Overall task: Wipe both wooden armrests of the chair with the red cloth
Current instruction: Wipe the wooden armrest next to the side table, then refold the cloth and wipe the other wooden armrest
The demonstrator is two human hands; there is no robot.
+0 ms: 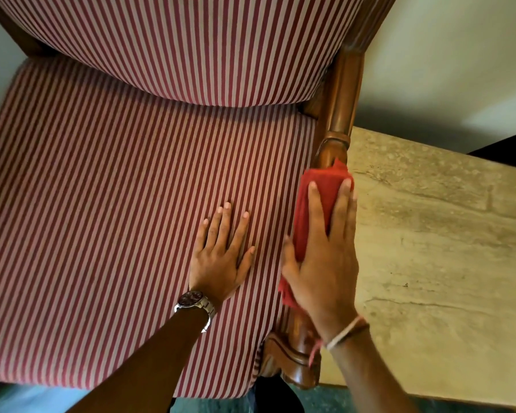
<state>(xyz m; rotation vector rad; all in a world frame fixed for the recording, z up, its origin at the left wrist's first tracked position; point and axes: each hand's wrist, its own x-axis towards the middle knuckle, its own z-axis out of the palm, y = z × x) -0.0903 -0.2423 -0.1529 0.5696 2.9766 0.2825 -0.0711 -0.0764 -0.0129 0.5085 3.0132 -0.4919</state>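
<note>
Red, soft cloth drapes over the carved wooden armrest, so keep your right hand clamped around both, pressing palm-flat, while your left hand rests splayed on the striped seat.

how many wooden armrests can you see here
1: the armrest along the seat's right edge, under the red cloth and right hand. The other lies beyond the left of the frame.

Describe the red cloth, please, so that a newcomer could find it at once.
Start at the striped chair seat and move to the wooden armrest on its right edge. The red cloth lies draped over it under the right hand: plain solid red, unlike the striped upholstery.
</note>
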